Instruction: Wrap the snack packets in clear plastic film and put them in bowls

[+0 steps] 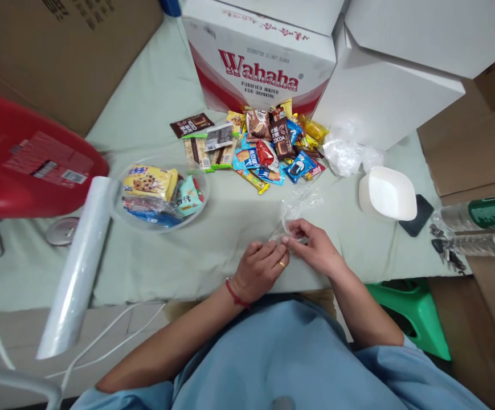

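Note:
Both my hands meet at a clear plastic bag (301, 204) near the table's front edge. My left hand (261, 266), fingers curled and pressed together, pinches the bag's near end. From the other side my right hand (313, 245) grips the same end between thumb and fingers. Beyond the bag lies a loose heap of wrapped snacks (268, 149). To the left, a clear plastic bowl (202, 209) holds several more packets, among them a yellow cookie packet (151, 183). Crumpled clear bags (344, 152) rest right of the heap.
A Wahaha carton (268, 68) stands behind the snacks. A plastic film roll (76, 262) overhangs the front edge at left, beside a red container (29, 159). At right are a white square bowl (388, 193), keys (448, 250) and bottles (478, 213). A green stool (418, 319) is below.

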`<state>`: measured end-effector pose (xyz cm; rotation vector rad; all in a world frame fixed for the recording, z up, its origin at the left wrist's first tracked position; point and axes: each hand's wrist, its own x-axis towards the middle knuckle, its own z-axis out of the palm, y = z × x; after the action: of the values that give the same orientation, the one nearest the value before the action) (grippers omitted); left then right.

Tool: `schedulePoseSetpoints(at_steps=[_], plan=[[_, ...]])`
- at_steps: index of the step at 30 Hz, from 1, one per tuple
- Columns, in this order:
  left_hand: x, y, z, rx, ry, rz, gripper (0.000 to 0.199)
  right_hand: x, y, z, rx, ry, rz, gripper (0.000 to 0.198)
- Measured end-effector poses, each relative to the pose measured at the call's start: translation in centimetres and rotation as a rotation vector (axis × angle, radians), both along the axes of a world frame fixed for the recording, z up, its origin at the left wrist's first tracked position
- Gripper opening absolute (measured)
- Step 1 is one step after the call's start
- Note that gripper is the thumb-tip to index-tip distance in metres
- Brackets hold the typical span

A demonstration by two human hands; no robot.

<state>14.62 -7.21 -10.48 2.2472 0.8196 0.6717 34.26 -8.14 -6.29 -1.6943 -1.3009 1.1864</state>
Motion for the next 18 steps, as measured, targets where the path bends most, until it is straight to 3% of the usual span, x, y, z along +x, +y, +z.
schedulePoseSetpoints(at_steps=[3,10,14,16,18], plan=[[-0.1,-0.3,-0.6,-0.044,-0.060,0.053,0.023,0.6,-0.4,-1.1,-0.066,0.119,-0.033,0.029],[-1.8,-0.1,-0.7,-0.247,-0.228,0.392,0.022,0.9,-0.8,-1.9,-0.128,0.439,-0.029,0.042],[-1.3,-0.1,0.1,-0.003,-0.182,0.515,0.015,0.3,-0.8,-2.1,-0.109,0.445,0.041,0.052],[-0.5,-0.2,0.6,0.137,-0.140,0.531,0.011,0.0,-0.7,-2.1,-0.071,0.354,0.069,0.053],[0.3,-0.3,1.0,0.185,-0.094,0.505,0.015,-0.2,-0.7,-2.0,0.000,0.194,0.084,0.050]])
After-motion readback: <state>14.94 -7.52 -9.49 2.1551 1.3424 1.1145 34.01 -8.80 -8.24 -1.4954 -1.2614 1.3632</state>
